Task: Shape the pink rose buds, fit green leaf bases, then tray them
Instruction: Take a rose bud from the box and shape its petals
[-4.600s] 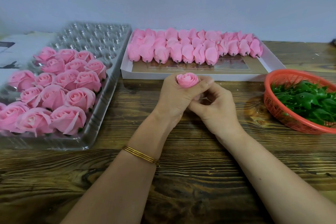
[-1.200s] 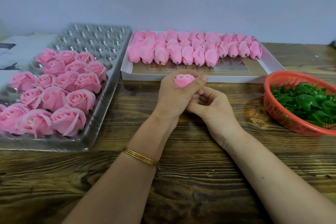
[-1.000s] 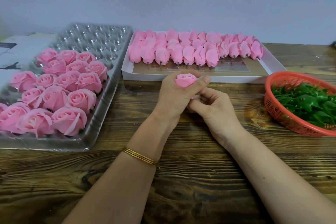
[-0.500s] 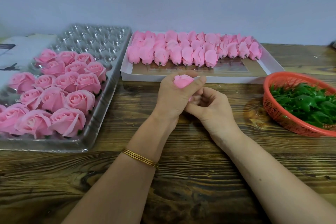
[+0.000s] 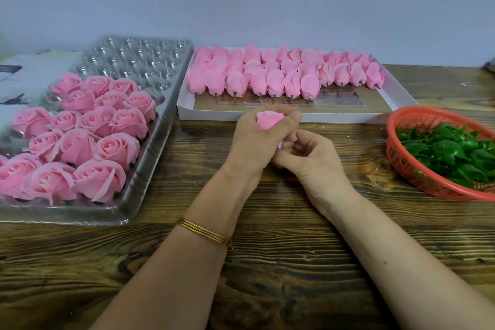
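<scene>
My left hand (image 5: 255, 142) is curled around a pink rose bud (image 5: 268, 120), whose top pokes out above thumb and fingers. My right hand (image 5: 308, 161) sits just below and to the right, fingers pinching at the bud's underside, which is hidden. A white box (image 5: 396, 99) behind holds rows of closed pink buds (image 5: 284, 75) with short stems. The clear plastic tray (image 5: 150, 169) on the left carries several opened roses (image 5: 80, 131); its far cells hold nothing. An orange basket (image 5: 417, 177) on the right contains green leaf bases (image 5: 452, 153).
Everything rests on a dark wooden table (image 5: 281, 262) against a pale wall. White paper (image 5: 24, 75) lies at the far left behind the tray. My forearms cross the table's near middle; a gold bangle (image 5: 205, 233) circles the left wrist.
Both hands have stayed in place around the bud. The bud has sunk slightly deeper into the left hand, and the right fingers have shifted under it.
</scene>
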### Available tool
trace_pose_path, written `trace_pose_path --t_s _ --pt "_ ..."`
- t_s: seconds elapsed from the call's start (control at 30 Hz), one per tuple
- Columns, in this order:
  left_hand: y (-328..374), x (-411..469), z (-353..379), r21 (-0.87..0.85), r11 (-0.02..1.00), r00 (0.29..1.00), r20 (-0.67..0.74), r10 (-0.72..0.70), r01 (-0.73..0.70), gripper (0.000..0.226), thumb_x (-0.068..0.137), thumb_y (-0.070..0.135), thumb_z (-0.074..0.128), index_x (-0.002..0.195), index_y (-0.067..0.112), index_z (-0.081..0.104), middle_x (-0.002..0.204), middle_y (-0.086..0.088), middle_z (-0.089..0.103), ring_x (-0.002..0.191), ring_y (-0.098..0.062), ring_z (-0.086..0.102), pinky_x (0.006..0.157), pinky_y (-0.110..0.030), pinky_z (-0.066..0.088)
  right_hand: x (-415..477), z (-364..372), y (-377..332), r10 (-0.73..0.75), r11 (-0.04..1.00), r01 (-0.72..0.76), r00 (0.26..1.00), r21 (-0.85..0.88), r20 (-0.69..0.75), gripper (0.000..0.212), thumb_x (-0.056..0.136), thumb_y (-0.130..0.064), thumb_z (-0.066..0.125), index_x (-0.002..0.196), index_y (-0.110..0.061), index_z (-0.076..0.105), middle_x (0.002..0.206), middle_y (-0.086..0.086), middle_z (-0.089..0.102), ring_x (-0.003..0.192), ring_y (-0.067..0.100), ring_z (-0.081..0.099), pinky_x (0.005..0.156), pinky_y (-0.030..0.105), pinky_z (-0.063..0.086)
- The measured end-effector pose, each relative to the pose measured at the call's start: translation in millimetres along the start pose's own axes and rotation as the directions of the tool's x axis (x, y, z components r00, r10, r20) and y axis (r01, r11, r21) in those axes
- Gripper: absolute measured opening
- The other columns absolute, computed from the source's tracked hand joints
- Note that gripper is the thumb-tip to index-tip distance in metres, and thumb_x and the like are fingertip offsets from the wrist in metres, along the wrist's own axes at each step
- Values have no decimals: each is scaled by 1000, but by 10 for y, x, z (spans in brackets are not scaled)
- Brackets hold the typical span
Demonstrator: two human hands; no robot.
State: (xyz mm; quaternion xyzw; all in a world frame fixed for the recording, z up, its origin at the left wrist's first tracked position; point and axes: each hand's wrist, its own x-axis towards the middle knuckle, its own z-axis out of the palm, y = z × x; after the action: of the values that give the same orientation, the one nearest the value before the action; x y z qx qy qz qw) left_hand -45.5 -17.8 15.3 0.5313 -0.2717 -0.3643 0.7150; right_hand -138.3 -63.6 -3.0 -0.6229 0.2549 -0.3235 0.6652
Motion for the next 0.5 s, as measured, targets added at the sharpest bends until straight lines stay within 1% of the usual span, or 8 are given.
trace_pose_path --t_s 0.07,0.17,0.23,0.3,0.37,0.4,0.43,0.5 --pt "-1 7 -4 -3 1000 1000 10 -9 9 11 89 9 70 80 15 69 63 -4 61 61 -15 58 62 -29 54 0 -6 0 -8 1000 8 1000 -5 10 13 78 6 74 78 -3 64 69 5 59 73 18 51 74 26 44" --pt "-3 21 -12 -19 999 999 18 -27 27 13 91 13 68 78 13 67 58 0 60 65 -16 59 67 -33 49 4 -11 11 -16 1000 16 1000 -3 26 14 80 4 72 73 -6 66 61 -4 59 64 9 52 68 20 45" --pt "0 21 -15 -23 999 1000 12 -23 23 12 92 13 67 79 13 67 58 1 61 67 -16 60 67 -32 50 7 -17 10 -3 1000 4 999 -3 32 6 80 3 73 79 -2 69 62 -3 59 67 11 51 71 24 45" --pt "-5 17 -19 -13 1000 1000 -2 16 -16 9 92 12 67 83 13 68 60 -1 61 65 -16 60 64 -31 51 14 -32 8 16 1000 -17 999 16 45 7 80 1 73 83 -3 69 65 -1 59 67 11 51 70 25 44" --pt "-14 12 -23 61 993 994 -27 102 -100 4 91 11 68 88 12 67 65 -2 62 64 -12 59 61 -28 51 27 -42 -15 59 996 -63 997 70 56 5 76 -5 69 81 -7 68 67 2 60 67 13 52 67 25 44" --pt "-21 8 -20 124 982 988 -41 150 -144 2 90 11 69 91 11 67 69 -2 63 63 -8 60 59 -23 51 36 -45 -27 84 990 -88 995 110 45 7 73 -10 65 80 -8 67 67 4 60 66 13 54 65 25 45" --pt "-40 6 -22 201 962 978 -58 201 -186 7 89 12 71 94 9 67 72 1 64 62 -4 60 58 -18 50 45 -49 -40 110 982 -112 994 155 21 11 71 -14 61 79 -8 66 66 3 61 65 14 55 63 24 45" --pt "-65 5 -20 301 927 965 -59 254 -225 13 87 10 73 98 9 66 70 10 63 57 3 58 54 -12 46 58 -50 -67 148 966 -135 988 222 -44 14 72 -21 61 77 -10 67 63 0 61 62 13 56 59 23 45"
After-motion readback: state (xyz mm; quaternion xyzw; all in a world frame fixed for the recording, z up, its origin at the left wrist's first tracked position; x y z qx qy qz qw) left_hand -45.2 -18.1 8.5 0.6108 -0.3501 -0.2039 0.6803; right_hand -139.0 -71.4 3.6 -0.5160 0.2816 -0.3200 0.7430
